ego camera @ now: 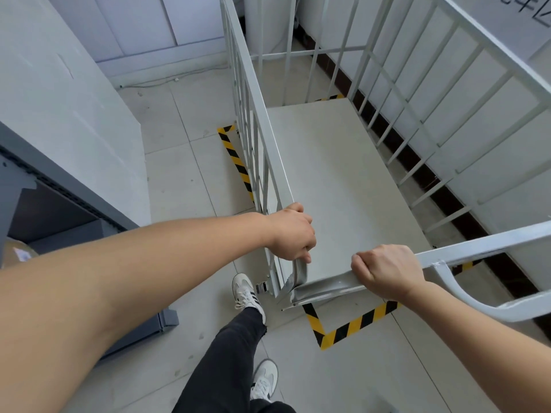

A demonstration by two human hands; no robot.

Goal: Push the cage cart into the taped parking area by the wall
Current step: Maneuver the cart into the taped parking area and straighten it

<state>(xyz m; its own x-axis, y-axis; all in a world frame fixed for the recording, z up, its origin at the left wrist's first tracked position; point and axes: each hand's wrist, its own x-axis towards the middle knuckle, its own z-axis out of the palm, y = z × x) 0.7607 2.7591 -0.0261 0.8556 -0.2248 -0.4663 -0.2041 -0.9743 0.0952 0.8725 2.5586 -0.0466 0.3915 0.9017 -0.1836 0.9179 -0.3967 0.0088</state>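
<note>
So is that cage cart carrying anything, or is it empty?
Empty: the cage cart shows only its bare grey floor between the side bars. Both hands just grip its near frame.

Your arms bare, no sleeves in view, no watch or rings visible. Your left hand point(290, 235) and right hand point(387, 271) ungloved, fingers point(359, 265) bare. Your legs in dark charcoal trousers point(226, 362), hem of forward leg raw and frayed at ankle. Your feet in white low sneakers: forward sneaker point(246, 292) shows white laces, dark side stripes, grey toe overlay; rear sneaker point(264, 380) same make, grey toe, white laces, dark stripes.
</note>
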